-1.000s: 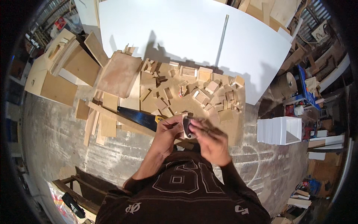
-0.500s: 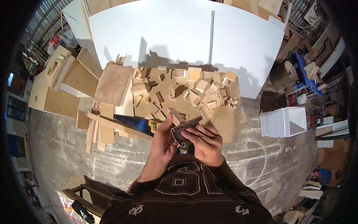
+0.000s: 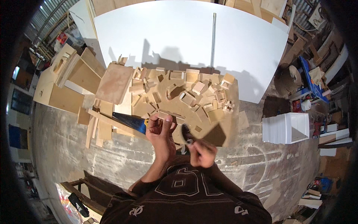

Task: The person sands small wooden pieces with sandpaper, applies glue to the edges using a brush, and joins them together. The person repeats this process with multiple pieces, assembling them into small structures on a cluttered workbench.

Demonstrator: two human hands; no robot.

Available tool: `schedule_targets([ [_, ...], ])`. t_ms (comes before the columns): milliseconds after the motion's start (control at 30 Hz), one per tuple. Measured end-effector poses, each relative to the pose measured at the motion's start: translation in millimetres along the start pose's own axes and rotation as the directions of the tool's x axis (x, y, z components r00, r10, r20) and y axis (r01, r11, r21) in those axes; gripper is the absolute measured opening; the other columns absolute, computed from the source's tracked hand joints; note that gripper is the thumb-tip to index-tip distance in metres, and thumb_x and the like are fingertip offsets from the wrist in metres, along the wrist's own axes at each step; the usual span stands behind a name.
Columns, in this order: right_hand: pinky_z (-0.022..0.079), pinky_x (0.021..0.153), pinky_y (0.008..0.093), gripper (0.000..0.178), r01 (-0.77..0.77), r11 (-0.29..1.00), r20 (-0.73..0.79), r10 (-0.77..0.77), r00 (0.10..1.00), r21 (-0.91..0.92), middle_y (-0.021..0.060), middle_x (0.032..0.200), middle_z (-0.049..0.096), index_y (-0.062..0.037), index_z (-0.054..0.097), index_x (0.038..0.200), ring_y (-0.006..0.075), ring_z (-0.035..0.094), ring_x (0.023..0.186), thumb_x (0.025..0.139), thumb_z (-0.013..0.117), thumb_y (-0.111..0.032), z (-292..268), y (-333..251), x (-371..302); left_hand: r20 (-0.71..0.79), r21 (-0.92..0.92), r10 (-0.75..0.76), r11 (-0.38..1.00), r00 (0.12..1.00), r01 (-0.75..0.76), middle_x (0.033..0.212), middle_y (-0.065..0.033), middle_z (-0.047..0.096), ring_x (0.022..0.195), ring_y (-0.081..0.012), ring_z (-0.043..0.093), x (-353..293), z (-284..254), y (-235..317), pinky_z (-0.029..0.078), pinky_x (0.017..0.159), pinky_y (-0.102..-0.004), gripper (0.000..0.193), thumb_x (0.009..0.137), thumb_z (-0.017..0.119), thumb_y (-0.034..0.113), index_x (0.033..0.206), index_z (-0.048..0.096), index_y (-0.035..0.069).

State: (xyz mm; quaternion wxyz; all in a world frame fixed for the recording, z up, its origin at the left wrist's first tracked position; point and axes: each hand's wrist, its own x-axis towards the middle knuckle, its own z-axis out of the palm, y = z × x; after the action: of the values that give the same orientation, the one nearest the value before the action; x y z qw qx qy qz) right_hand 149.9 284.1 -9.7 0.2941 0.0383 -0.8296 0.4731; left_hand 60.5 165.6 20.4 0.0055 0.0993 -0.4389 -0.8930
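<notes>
My left hand point(image 3: 162, 135) pinches a small wooden piece point(image 3: 175, 116) between thumb and fingers, over the near edge of the board work surface point(image 3: 228, 130). To its right and a little nearer my body, my right hand point(image 3: 204, 153) is closed on a dark, curled strip that looks like sandpaper point(image 3: 187, 135); motion blurs both. The sandpaper is apart from the wooden piece. A handsaw point(image 3: 130, 122) with a yellow-and-black handle lies just left of my left hand, its handle partly hidden by the fingers.
Several small wooden box-like pieces point(image 3: 198, 87) and offcuts cover the work surface. A brown wooden panel point(image 3: 114, 83) and wood strips point(image 3: 97, 130) lie at left. Behind stands a large white panel point(image 3: 179, 33). A white plastic container point(image 3: 276, 128) is on the floor at right.
My right hand has drawn the sandpaper away from the wooden piece, moving down toward my body. My left hand still holds the piece, now turned more level.
</notes>
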Motion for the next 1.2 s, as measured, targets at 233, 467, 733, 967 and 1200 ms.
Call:
schedule_targets([
  [233, 0.055, 0.070, 0.0319, 0.020, -0.093, 0.992, -0.210, 0.109, 0.972, 0.087, 0.0189, 0.087, 0.072, 0.0068, 0.070, 0.100, 0.0326, 0.071, 0.075, 0.080, 0.069, 0.003, -47, 5, 31, 0.273, 0.104, -0.019, 0.995, 0.962, -0.010, 0.102, -0.0080, 0.069, 0.088, -0.0157, 0.067, -20, 25, -13, 0.055, 0.078, -0.0284, 0.029, 0.091, 0.072, 0.009, 0.114, 0.056, 0.006],
  [467, 0.053, 0.085, 0.0366, 0.043, 0.313, 0.940, 0.061, -0.307, 0.950, -0.135, 0.0048, 0.108, 0.074, -0.0166, 0.076, 0.107, 0.0259, 0.070, 0.104, 0.070, 0.067, 0.003, -76, 27, 32, 0.351, 0.101, -0.233, 0.972, 0.907, 0.211, 0.096, -0.0071, 0.073, 0.086, -0.0113, 0.066, -26, 17, -30, 0.054, 0.078, -0.0265, 0.017, 0.088, 0.075, 0.004, 0.103, 0.068, 0.000],
  [733, 0.055, 0.083, 0.0400, 0.038, 0.496, 0.825, 0.215, -0.450, 0.867, -0.272, -0.0031, 0.102, 0.074, -0.0252, 0.079, 0.105, 0.0223, 0.069, 0.101, 0.073, 0.076, -0.005, -106, 34, 47, 0.319, 0.204, -0.379, 0.923, 0.869, 0.327, 0.091, -0.0060, 0.073, 0.079, -0.0096, 0.066, -32, 23, -11, 0.053, 0.071, -0.0241, 0.012, 0.090, 0.072, 0.003, 0.102, 0.073, -0.001],
  [967, 0.051, 0.093, 0.0364, 0.056, 0.380, 0.851, 0.219, -0.319, 0.922, -0.362, -0.0069, 0.114, 0.073, -0.0277, 0.075, 0.116, 0.0172, 0.067, 0.110, 0.067, 0.071, -0.003, -101, 40, 96, 0.271, 0.196, -0.396, 0.915, 0.878, 0.352, 0.092, -0.0053, 0.073, 0.081, -0.0086, 0.065, -26, 17, 16, 0.052, 0.071, -0.0237, 0.012, 0.089, 0.072, 0.001, 0.101, 0.075, 0.000],
  [1200, 0.052, 0.084, 0.0390, 0.050, 0.417, 0.837, 0.301, -0.320, 0.898, -0.354, -0.0026, 0.112, 0.074, -0.0236, 0.075, 0.115, 0.0206, 0.067, 0.113, 0.068, 0.072, -0.006, -66, 30, 109, 0.318, 0.250, -0.306, 0.940, 0.897, 0.233, 0.093, -0.0055, 0.074, 0.079, -0.0094, 0.065, -4, -7, 23, 0.053, 0.070, -0.0249, 0.017, 0.088, 0.074, 0.001, 0.105, 0.075, 0.001],
])
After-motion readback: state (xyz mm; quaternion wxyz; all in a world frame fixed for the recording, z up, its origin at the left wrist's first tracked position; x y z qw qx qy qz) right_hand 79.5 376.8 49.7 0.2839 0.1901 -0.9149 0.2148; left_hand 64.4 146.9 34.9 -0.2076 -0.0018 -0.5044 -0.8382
